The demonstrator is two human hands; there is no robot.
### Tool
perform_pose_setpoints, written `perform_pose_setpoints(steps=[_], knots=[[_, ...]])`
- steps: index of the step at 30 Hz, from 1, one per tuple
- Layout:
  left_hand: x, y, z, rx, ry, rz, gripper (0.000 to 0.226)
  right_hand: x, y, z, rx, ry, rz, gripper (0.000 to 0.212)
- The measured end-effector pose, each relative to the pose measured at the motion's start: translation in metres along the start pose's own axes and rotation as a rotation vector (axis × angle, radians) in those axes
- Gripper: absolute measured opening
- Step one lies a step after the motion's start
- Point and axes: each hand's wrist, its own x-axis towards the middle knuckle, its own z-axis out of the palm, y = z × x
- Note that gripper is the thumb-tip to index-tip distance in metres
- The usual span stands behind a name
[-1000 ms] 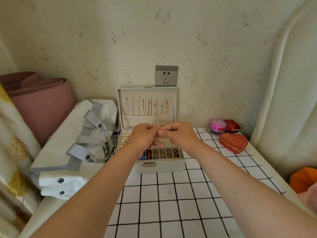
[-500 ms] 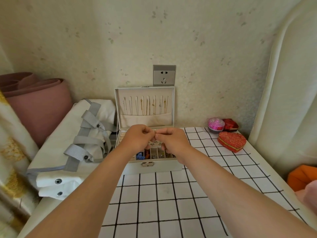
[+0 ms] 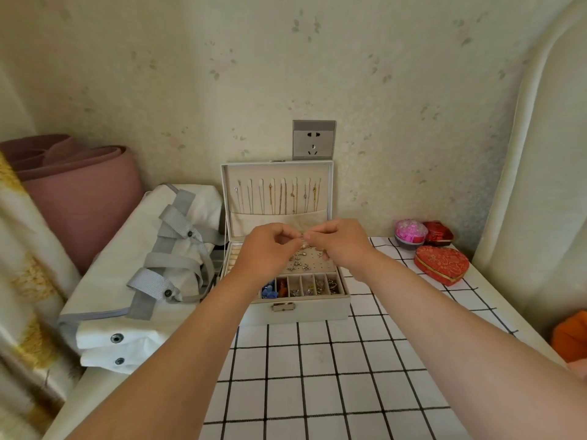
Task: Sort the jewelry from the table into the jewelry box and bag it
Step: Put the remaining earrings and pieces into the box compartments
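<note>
Sorting looks far along: the open box (image 3: pixel 311 309) holds chains (image 3: pixel 279 198) in its lid, studs on the pad and filled front slots, six in view. No loose jewelry shows on the table (image 3: pixel 317 376). Left hand (image 3: pixel 270 249) and right hand (image 3: pixel 340 246) both pinch one tiny piece (image 3: pixel 305 244) over the pad. Left to do, I judge: seat it, close the box, bag it. One bag (image 3: pixel 127 249) lies beside the box; two red cases (image 3: pixel 441 265) and one pink capsule (image 3: pixel 409 231) stand apart

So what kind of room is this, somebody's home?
Likely a bedroom at home: what looks like a padded headboard on the right, and flowered wallpaper with a wall socket.
</note>
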Motion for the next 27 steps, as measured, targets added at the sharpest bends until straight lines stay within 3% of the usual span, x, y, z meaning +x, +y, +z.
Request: perform_pose_setpoints(steps=[3,7,14,27], knots=[[0.002,-0.010,0.002,0.272,-0.052,0.078,0.017,0.014,0.011,-0.008,-0.352,0.054,-0.160,0.007],[0.003,-0.024,0.006,0.527,-0.123,0.180,0.031,0.018,0.024,-0.011,-0.651,0.029,-0.190,0.007],[0.002,-0.033,0.018,0.731,-0.277,0.237,0.053,0.021,0.031,-0.002,-0.871,-0.020,-0.314,0.011],[0.002,-0.034,0.023,0.770,-0.277,0.249,0.053,0.022,0.034,-0.002,-1.014,0.000,-0.431,0.012]])
